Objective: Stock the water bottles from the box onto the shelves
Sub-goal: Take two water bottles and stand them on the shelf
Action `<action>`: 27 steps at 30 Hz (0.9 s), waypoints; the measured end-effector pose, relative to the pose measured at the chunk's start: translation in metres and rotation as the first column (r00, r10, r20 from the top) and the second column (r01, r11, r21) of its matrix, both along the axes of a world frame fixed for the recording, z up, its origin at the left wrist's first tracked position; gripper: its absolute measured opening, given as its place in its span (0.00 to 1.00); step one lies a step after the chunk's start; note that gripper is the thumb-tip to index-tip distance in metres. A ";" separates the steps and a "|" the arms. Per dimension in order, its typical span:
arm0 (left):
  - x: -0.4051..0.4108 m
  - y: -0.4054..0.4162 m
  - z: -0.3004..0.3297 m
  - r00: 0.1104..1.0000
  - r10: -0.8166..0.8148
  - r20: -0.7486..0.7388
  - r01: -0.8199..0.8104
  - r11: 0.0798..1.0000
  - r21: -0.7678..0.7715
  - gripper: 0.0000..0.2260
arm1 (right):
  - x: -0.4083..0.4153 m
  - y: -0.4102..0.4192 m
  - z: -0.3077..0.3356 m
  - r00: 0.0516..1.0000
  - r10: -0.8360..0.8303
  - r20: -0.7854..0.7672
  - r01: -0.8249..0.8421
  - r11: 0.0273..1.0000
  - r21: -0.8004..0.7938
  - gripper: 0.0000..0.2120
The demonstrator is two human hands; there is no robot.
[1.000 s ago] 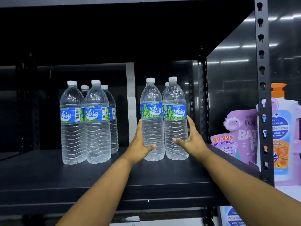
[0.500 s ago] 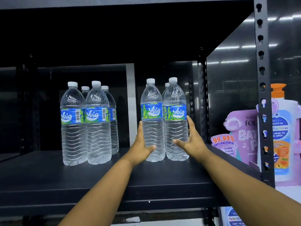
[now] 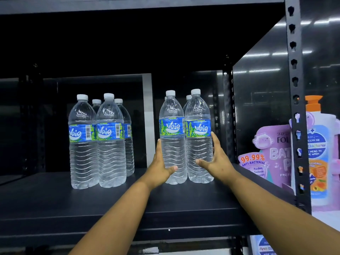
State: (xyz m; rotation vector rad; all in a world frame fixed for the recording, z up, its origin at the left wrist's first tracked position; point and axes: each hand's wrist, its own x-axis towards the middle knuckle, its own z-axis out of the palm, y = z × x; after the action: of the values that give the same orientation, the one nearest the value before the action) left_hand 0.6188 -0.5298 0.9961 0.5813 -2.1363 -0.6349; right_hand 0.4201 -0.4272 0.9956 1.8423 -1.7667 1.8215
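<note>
Your left hand (image 3: pixel 159 167) cupped the outer side of the left bottle (image 3: pixel 173 137), thumb wrapped across its front low down, fingers flat along the far side. Your right hand (image 3: pixel 217 161) mirrored it on the right bottle (image 3: pixel 199 137), thumb across the front, fingers reaching up the outer wall to the label's lower edge. You held low on both, probably because a grip near the base squeezes the pair together and steadies them upright without tipping. Both bottles stood on the shelf (image 3: pixel 184 203), touching each other, labels facing you. Just behind them, two more caps (image 3: pixel 188 97) showed, so this pair seemingly fronted a second row. Well to the left of your left hand stood a cluster (image 3: pixel 100 140) of four bottles, apart from your group; closing that gap looked like a sensible follow-up. Beyond your right hand, past the upright (image 3: pixel 296 107), purple soap packs (image 3: pixel 272 153) sat on a neighbouring shelf. The box was not in view.
</note>
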 end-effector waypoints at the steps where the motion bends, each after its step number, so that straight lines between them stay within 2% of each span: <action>1: 0.000 0.000 0.000 1.000 -0.002 -0.005 0.002 1.000 0.001 0.49 | 0.000 -0.001 0.000 1.000 0.004 -0.001 -0.004 1.000 -0.004 0.54; 8: -0.001 -0.001 -0.001 0.998 0.001 -0.060 -0.002 1.000 -0.006 0.52 | -0.002 -0.003 -0.001 1.000 0.024 0.010 -0.023 1.000 -0.019 0.53; 14: -0.001 -0.003 -0.003 0.999 -0.004 -0.037 0.004 1.000 0.001 0.53 | 0.000 -0.003 0.000 1.000 0.025 -0.001 -0.025 0.999 -0.024 0.50; 27: -0.001 -0.005 -0.002 0.999 -0.031 -0.034 0.033 0.997 0.065 0.51 | -0.002 -0.002 0.000 1.000 0.008 -0.006 -0.008 1.000 -0.004 0.52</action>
State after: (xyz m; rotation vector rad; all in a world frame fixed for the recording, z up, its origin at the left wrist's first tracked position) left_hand 0.6182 -0.5346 0.9938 0.5697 -2.1038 -0.7301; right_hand 0.4185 -0.4289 0.9953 1.8542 -1.7555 1.8182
